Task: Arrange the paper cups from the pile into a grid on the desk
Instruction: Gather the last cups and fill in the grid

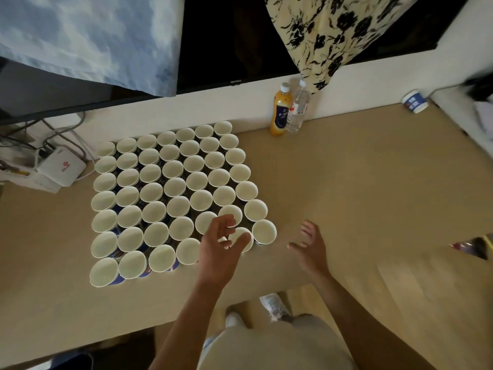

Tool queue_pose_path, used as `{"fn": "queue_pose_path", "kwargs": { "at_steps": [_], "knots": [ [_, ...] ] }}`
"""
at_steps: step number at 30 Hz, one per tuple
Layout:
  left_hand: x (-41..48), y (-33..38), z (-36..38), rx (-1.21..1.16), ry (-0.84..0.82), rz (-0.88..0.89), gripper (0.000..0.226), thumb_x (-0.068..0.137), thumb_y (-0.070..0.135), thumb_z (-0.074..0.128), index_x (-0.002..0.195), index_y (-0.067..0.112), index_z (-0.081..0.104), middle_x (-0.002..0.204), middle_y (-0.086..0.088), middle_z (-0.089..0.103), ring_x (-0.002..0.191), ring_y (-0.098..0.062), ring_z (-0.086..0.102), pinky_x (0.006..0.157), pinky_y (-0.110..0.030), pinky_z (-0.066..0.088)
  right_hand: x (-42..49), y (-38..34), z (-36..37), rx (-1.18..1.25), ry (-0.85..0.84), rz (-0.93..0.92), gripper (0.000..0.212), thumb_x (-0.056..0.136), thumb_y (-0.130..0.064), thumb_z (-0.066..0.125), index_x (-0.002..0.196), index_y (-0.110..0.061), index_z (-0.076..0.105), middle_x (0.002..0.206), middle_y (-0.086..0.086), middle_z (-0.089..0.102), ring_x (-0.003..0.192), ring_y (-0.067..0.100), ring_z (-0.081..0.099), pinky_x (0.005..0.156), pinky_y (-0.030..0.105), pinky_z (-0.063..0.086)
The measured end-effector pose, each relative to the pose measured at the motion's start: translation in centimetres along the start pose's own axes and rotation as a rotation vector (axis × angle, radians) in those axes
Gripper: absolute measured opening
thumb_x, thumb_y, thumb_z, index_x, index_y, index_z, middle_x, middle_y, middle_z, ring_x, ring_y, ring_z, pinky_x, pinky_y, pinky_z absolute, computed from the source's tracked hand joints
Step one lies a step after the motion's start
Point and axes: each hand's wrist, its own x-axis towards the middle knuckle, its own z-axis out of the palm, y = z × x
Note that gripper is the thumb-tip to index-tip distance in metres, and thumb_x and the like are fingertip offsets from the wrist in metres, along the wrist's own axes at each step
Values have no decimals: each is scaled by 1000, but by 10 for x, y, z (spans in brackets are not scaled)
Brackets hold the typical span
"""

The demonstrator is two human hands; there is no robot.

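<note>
Several white paper cups with blue sides stand upright in a tight grid (pixel 170 193) on the beige desk (pixel 360 196). My left hand (pixel 218 249) is at the grid's near right corner, fingers and thumb curled round a cup (pixel 238 235) in the front rows. Just right of it stands the corner cup (pixel 264 232). My right hand (pixel 310 249) hovers over bare desk to the right of the grid, fingers spread and holding nothing. One more cup (pixel 415 101) lies on its side far back right.
An orange drink bottle (pixel 279 113) and a clear water bottle (pixel 298 108) stand against the back wall. A white router (pixel 62 166) with cables sits at the left. A dark screen (pixel 234 38), a blue cloth and a floral cloth (pixel 336 33) hang behind.
</note>
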Motion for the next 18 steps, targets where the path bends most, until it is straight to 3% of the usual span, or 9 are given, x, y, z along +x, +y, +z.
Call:
{"fn": "queue_pose_path", "kwargs": {
  "at_steps": [2, 6, 9, 11, 13, 14, 15, 18],
  "knots": [
    [-1, 7, 19, -4, -58, 25, 36, 81, 12, 82, 110, 21, 64, 109, 8, 71, 100, -8, 67, 77, -22, 54, 1, -20, -19, 75, 62, -53, 70, 73, 13, 77, 134, -7, 49, 128, 6, 57, 121, 22, 57, 88, 30, 52],
    [-7, 26, 61, -23, -145, 63, 35, 80, 18, 80, 110, 23, 64, 112, 11, 70, 100, -6, 67, 79, -23, 53, -2, -63, -59, 182, 129, -200, 60, 78, 16, 73, 131, 2, 48, 122, 17, 60, 110, 26, 61, 80, 13, 52],
    [-11, 41, 98, -11, -194, 97, 30, 84, 13, 77, 110, 19, 65, 110, 8, 70, 101, -9, 67, 76, -25, 52, -3, -83, -101, 344, 33, -290, 50, 76, 5, 73, 121, -7, 54, 99, 10, 63, 84, 12, 65, 81, 24, 56],
    [-17, 52, 124, -7, -208, 134, 29, 84, 10, 77, 110, 18, 66, 108, 7, 70, 99, -10, 67, 75, -18, 51, 1, -88, -125, 396, 65, -346, 42, 80, 7, 68, 119, -4, 56, 85, 3, 58, 65, 5, 58, 80, 27, 57],
    [-22, 60, 154, -13, -217, 161, 30, 84, 10, 77, 110, 19, 66, 108, 6, 71, 98, -10, 68, 77, -14, 51, 4, -95, -149, 389, 153, -257, 73, 68, -12, 87, 127, 3, 47, 91, 6, 63, 75, 8, 64, 83, 24, 56],
    [-25, 65, 172, -19, -220, 172, 29, 84, 11, 78, 109, 20, 66, 107, 6, 72, 98, -9, 68, 78, -13, 51, 5, -97, -168, 485, 104, -223, 85, 61, -21, 93, 128, 4, 46, 98, 11, 65, 84, 12, 66, 85, 23, 56],
    [-29, 70, 189, -31, -223, 183, 29, 84, 13, 78, 109, 21, 66, 107, 7, 72, 98, -9, 69, 78, -14, 52, 7, -100, -184, 543, 87, -197, 81, 63, -20, 92, 127, 3, 48, 103, 16, 65, 92, 18, 66, 86, 23, 56],
    [-45, 83, 248, -58, -209, 210, 28, 85, 15, 78, 110, 20, 66, 108, 5, 72, 99, -11, 69, 76, -15, 52, 28, -99, -241, 503, 107, -210, 42, 82, 8, 73, 120, -2, 58, 111, 19, 66, 98, 22, 66, 87, 25, 55]
  ]
}}
